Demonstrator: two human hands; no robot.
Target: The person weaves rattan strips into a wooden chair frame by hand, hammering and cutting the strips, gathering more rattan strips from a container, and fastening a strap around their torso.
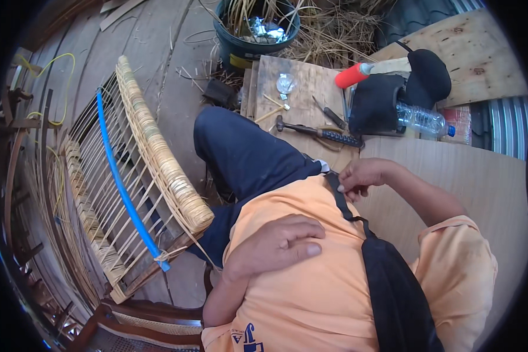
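My left hand (pixel 278 242) lies flat on the front of my orange shirt (pixel 311 281), its fingers stretched out and holding nothing. At my right hip my right hand (pixel 362 177) has its fingers closed on the thin part of a black strap (pixel 341 202), which widens as it runs over my shirt. Left of my knee stands a wooden frame wound with strips, its near rail (pixel 158 152) wrapped in pale cane. Strands stretch across the frame, and a bent blue strip (pixel 120 185) runs through them. Neither hand touches the frame.
On a board right of my knee lie a hammer (pixel 317 132), a knife (pixel 330 113), a red-orange bottle (pixel 353 75) and a clear plastic bottle (pixel 423 120) beside a black cap (pixel 428 76). A dark bucket (pixel 222 38) with strips stands ahead. A chair (pixel 152 334) is at lower left.
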